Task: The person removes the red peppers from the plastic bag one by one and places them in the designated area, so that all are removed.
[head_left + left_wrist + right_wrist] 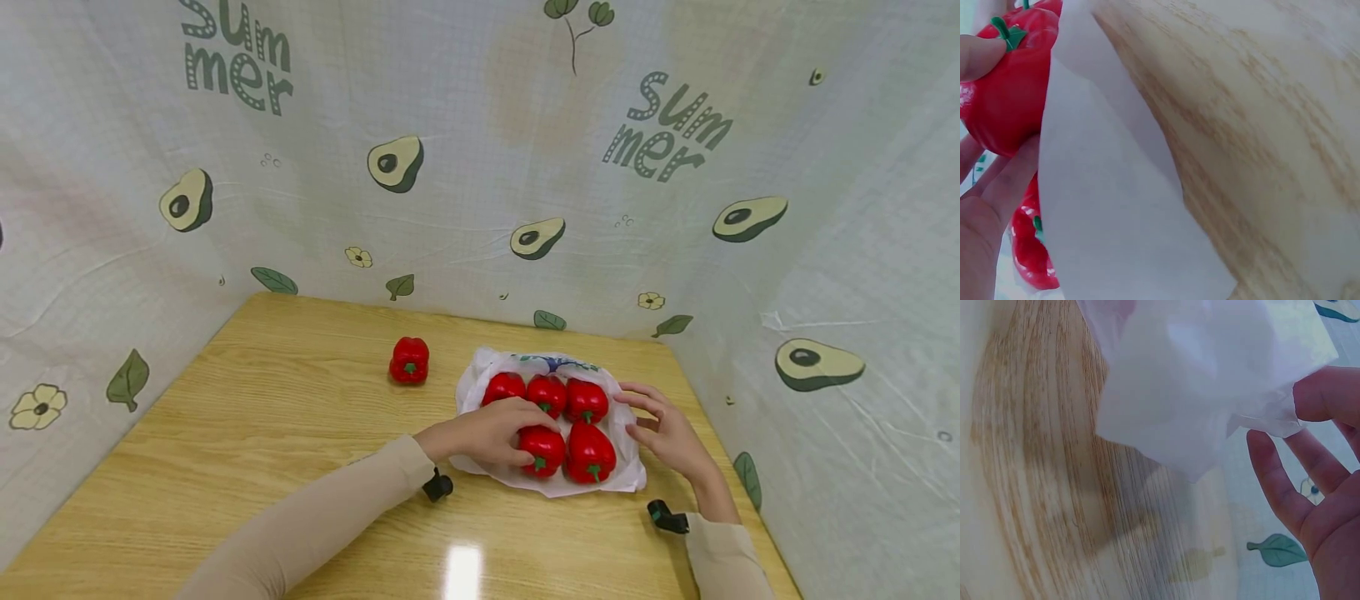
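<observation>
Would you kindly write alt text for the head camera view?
A person's left hand grips a red pepper among five on a white plastic bag on a wooden table. The right hand rests open at the bag's edge; a sixth pepper sits apart.

Right hand [1329,506] open, fingers spread, thumb touching white bag [1210,375] edge; wooden table [1041,487] beneath.

Red peppers [543,448] with green stems, white bag [551,487], pale wood-grain counter [262,400], avocado-print white cloth [465,167].
</observation>
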`<control>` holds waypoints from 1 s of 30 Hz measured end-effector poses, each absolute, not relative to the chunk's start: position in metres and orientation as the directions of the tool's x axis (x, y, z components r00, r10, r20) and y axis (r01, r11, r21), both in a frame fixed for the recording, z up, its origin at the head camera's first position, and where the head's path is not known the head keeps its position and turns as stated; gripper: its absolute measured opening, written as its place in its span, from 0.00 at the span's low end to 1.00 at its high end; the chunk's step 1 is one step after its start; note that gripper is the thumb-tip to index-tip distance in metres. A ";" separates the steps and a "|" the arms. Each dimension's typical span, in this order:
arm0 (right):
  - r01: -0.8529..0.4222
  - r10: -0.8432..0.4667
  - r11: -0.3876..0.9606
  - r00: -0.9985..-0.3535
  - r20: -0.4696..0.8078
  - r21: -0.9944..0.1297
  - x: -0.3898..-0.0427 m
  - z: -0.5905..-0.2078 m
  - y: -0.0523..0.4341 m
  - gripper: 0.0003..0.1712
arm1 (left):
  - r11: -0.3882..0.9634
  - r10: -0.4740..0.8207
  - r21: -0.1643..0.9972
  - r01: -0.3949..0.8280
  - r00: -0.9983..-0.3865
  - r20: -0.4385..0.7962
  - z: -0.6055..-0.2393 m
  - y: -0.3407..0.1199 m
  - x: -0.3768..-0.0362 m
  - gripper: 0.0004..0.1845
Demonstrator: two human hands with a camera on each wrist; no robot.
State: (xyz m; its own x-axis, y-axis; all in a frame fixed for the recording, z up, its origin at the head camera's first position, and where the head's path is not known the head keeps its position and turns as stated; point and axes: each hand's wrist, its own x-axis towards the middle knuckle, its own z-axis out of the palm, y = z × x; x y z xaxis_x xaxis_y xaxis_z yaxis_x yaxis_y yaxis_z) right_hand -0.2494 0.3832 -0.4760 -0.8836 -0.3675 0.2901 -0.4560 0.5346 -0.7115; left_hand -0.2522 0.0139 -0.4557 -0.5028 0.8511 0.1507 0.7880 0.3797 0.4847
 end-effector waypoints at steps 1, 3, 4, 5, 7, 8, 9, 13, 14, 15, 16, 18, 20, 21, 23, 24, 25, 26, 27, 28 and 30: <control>-0.458 -0.369 0.532 -0.882 0.292 -0.712 -0.249 -0.476 0.383 0.29 | 0.382 0.850 0.488 0.785 -0.506 0.149 -0.455 0.013 -0.252 0.28; -0.464 -0.374 0.526 -0.879 0.296 -0.713 -0.249 -0.476 0.383 0.29 | 0.386 0.847 0.490 0.782 -0.510 0.147 -0.454 0.012 -0.252 0.28; -0.465 -0.376 0.525 -0.878 0.296 -0.713 -0.249 -0.476 0.384 0.29 | 0.386 0.846 0.492 0.781 -0.512 0.148 -0.453 0.011 -0.252 0.28; -0.466 -0.378 0.521 -0.877 0.296 -0.716 -0.249 -0.476 0.384 0.29 | 0.386 0.845 0.493 0.779 -0.513 0.149 -0.453 0.010 -0.252 0.28; -0.466 -0.381 0.517 -0.876 0.294 -0.718 -0.249 -0.476 0.383 0.28 | 0.384 0.844 0.498 0.777 -0.515 0.153 -0.452 0.009 -0.253 0.28; -0.467 -0.383 0.516 -0.876 0.294 -0.718 -0.249 -0.477 0.383 0.28 | 0.385 0.842 0.499 0.776 -0.516 0.154 -0.451 0.007 -0.253 0.28; -0.467 -0.384 0.516 -0.875 0.293 -0.718 -0.249 -0.477 0.383 0.28 | 0.384 0.841 0.503 0.775 -0.518 0.156 -0.451 0.006 -0.254 0.28; -0.475 -0.387 0.509 -0.871 0.301 -0.718 -0.250 -0.478 0.384 0.28 | 0.381 0.833 0.510 0.771 -0.526 0.172 -0.447 0.000 -0.255 0.28; -0.476 -0.388 0.508 -0.870 0.303 -0.718 -0.250 -0.479 0.385 0.28 | 0.379 0.832 0.509 0.773 -0.526 0.178 -0.446 -0.001 -0.256 0.28; -0.477 -0.390 0.504 -0.870 0.303 -0.720 -0.250 -0.479 0.385 0.28 | 0.377 0.831 0.505 0.776 -0.524 0.185 -0.445 -0.003 -0.257 0.28; -0.478 -0.390 0.501 -0.869 0.304 -0.721 -0.250 -0.479 0.385 0.27 | 0.378 0.829 0.502 0.778 -0.526 0.191 -0.444 -0.005 -0.257 0.28; -0.476 -0.391 0.499 -0.869 0.302 -0.724 -0.250 -0.480 0.385 0.27 | 0.376 0.826 0.497 0.782 -0.526 0.203 -0.442 -0.009 -0.260 0.28; -0.472 -0.390 0.496 -0.871 0.298 -0.729 -0.250 -0.480 0.385 0.26 | 0.379 0.820 0.496 0.781 -0.532 0.211 -0.439 -0.013 -0.262 0.28; -0.470 -0.390 0.496 -0.872 0.296 -0.730 -0.249 -0.479 0.385 0.26 | 0.381 0.816 0.497 0.780 -0.536 0.216 -0.437 -0.016 -0.262 0.28; -0.465 -0.389 0.499 -0.874 0.290 -0.732 -0.249 -0.479 0.385 0.25 | 0.384 0.807 0.505 0.773 -0.547 0.224 -0.433 -0.022 -0.264 0.28; -0.462 -0.387 0.499 -0.876 0.288 -0.733 -0.249 -0.479 0.385 0.25 | 0.387 0.801 0.508 0.770 -0.553 0.228 -0.430 -0.025 -0.264 0.29; -0.459 -0.387 0.499 -0.877 0.286 -0.735 -0.249 -0.479 0.385 0.25 | 0.388 0.796 0.509 0.768 -0.558 0.235 -0.428 -0.028 -0.265 0.29; -0.457 -0.385 0.500 -0.878 0.284 -0.736 -0.249 -0.479 0.385 0.25 | 0.391 0.790 0.510 0.766 -0.564 0.241 -0.425 -0.031 -0.266 0.29; -0.455 -0.384 0.500 -0.879 0.282 -0.737 -0.249 -0.479 0.385 0.26 | 0.390 0.785 0.512 0.765 -0.567 0.249 -0.422 -0.035 -0.267 0.29; -0.453 -0.383 0.499 -0.880 0.280 -0.739 -0.249 -0.479 0.385 0.26 | 0.390 0.780 0.511 0.766 -0.570 0.258 -0.419 -0.039 -0.268 0.29; -0.452 -0.384 0.498 -0.880 0.279 -0.740 -0.249 -0.479 0.386 0.26 | 0.384 0.771 0.521 0.762 -0.575 0.274 -0.414 -0.047 -0.270 0.30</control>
State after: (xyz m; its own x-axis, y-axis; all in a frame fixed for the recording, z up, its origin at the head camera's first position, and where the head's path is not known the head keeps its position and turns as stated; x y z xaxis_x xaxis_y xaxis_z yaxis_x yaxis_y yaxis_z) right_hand -0.2489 0.3855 -0.4787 -0.8800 -0.3842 0.2791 -0.4522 0.4981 -0.7399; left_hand -0.2704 -0.0472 -0.4141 -0.5755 0.7706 0.2739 0.7621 0.3838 0.5215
